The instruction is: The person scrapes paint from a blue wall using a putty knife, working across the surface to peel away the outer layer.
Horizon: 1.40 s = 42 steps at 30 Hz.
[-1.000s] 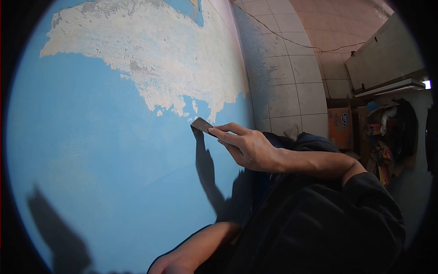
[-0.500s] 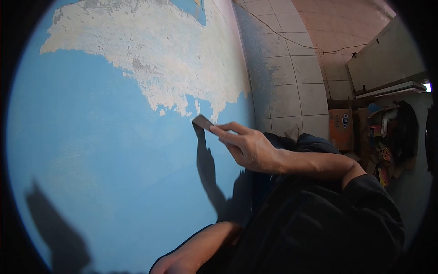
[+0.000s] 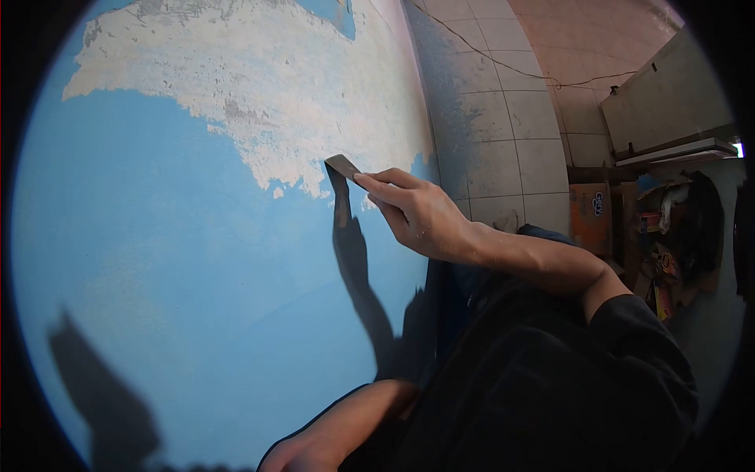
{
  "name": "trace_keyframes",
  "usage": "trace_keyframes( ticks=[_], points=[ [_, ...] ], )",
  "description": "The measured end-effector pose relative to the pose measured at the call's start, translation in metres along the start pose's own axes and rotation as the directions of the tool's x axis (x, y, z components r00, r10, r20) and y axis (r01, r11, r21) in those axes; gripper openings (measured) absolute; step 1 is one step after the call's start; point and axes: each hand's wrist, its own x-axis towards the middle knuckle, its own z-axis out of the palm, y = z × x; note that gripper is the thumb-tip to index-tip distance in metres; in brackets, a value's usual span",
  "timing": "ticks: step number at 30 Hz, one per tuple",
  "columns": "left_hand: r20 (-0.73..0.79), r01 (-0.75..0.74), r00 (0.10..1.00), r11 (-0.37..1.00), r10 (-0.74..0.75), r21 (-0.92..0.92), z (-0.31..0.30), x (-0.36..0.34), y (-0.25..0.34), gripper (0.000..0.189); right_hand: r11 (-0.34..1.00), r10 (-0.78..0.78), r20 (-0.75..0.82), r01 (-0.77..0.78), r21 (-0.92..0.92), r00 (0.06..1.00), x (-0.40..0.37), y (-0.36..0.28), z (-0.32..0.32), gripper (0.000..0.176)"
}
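My right hand [image 3: 429, 216] pinches a flat metal scraper [image 3: 344, 167] between thumb and fingers. The scraper's leading edge is at the wall, along the ragged border where blue paint [image 3: 197, 259] meets a pale bare patch [image 3: 259, 102]. Whether the edge is pressed on the surface cannot be told. Below the blade, the shadow of the hand and tool falls over the blue paint. Of my left arm only the bare forearm [image 3: 346, 425] shows at the bottom; its hand lies outside the picture.
Beside the wall runs a tiled floor [image 3: 495, 118] with bluish dust along its edge and a thin cable [image 3: 511, 67] across it. To the right are an orange carton [image 3: 590, 220], a pile of bags and packets [image 3: 668, 236], and a pale panel [image 3: 668, 94].
My right hand has moved the scraper upward in the picture, from the blue strip to the edge of the pale patch. My left forearm stays almost where it was.
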Motion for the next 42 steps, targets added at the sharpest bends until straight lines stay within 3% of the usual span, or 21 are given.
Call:
trace_keyframes(
  ticks=[4, 5, 9, 10, 13, 15, 16, 20, 23, 27, 31, 32, 38, 41, 42],
  points=[
    [-0.018, 0.017, 1.000, 1.000, -0.017, 0.003, 0.000, -0.001, -0.002, 0.039, 0.996, 0.086, 0.170, -0.080, -0.042, 0.982, -0.021, -0.025, -0.012, 0.052],
    [-0.020, 0.024, 1.000, 1.000, -0.024, 0.010, -0.001, 0.000, -0.002, 0.039, 0.999, 0.005, 0.135, 0.001, -0.045, 0.991, -0.028, -0.025, -0.007, 0.054],
    [-0.007, 0.032, 0.999, 0.999, -0.032, 0.010, -0.004, 0.001, -0.001, 0.040, 0.999, 0.047, 0.072, -0.046, -0.010, 0.996, -0.007, -0.010, -0.005, 0.050],
    [-0.009, 0.035, 0.999, 0.999, -0.035, 0.006, -0.004, 0.002, 0.000, 0.040, 0.999, -0.046, -0.030, 0.046, -0.022, 0.998, 0.002, -0.002, -0.001, 0.048],
    [-0.015, 0.040, 0.999, 0.999, -0.040, 0.004, -0.003, 0.002, 0.000, 0.041, 1.000, 0.010, 0.040, -0.010, -0.007, 0.999, -0.003, -0.013, -0.006, 0.049],
    [-0.021, 0.047, 0.999, 0.999, -0.047, 0.009, -0.003, 0.001, -0.002, 0.042, 0.995, 0.089, 0.172, -0.082, -0.052, 0.981, -0.023, -0.031, -0.010, 0.051],
    [-0.018, 0.051, 0.999, 0.999, -0.050, 0.012, -0.005, 0.000, -0.002, 0.042, 0.999, 0.004, 0.108, 0.002, -0.052, 0.994, -0.027, -0.032, -0.006, 0.052],
    [0.005, 0.065, 0.998, 0.998, -0.065, 0.002, -0.010, 0.001, -0.003, 0.044, 0.997, 0.069, 0.104, -0.067, -0.025, 0.992, -0.006, -0.018, -0.008, 0.047],
    [-0.016, 0.073, 0.997, 0.997, -0.074, -0.006, -0.011, 0.003, -0.003, 0.046, 0.999, -0.020, -0.004, 0.020, -0.031, 1.000, 0.005, -0.009, -0.002, 0.047],
    [-0.082, 0.079, 0.994, 0.997, -0.078, 0.000, 0.000, 0.001, 0.001, 0.044, 0.998, -0.020, 0.084, 0.025, -0.053, 0.996, -0.023, -0.032, -0.007, 0.049],
    [-0.017, 0.084, 0.996, 0.996, -0.084, -0.006, -0.009, 0.003, -0.003, 0.044, 0.996, 0.080, 0.099, -0.078, -0.032, 0.992, 0.000, -0.019, -0.008, 0.051],
    [-0.026, 0.088, 0.996, 0.996, -0.089, -0.009, -0.009, 0.002, -0.003, 0.043, 0.999, -0.019, 0.012, 0.020, -0.036, 1.000, 0.007, -0.007, -0.002, 0.052],
    [-0.042, 0.082, 0.996, 0.997, -0.083, -0.011, -0.005, 0.000, -0.004, 0.042, 0.997, 0.016, 0.149, -0.006, -0.072, 0.989, -0.020, -0.032, -0.009, 0.053],
    [-0.022, 0.076, 0.997, 0.997, -0.076, -0.016, -0.009, 0.003, -0.002, 0.042, 0.997, 0.070, 0.099, -0.066, -0.042, 0.993, -0.001, -0.023, -0.008, 0.052],
    [-0.065, 0.087, 0.994, 0.996, -0.088, -0.025, -0.008, 0.003, -0.002, 0.042, 0.999, -0.004, 0.001, 0.004, -0.037, 1.000, 0.009, -0.010, -0.002, 0.050]
  ],
)
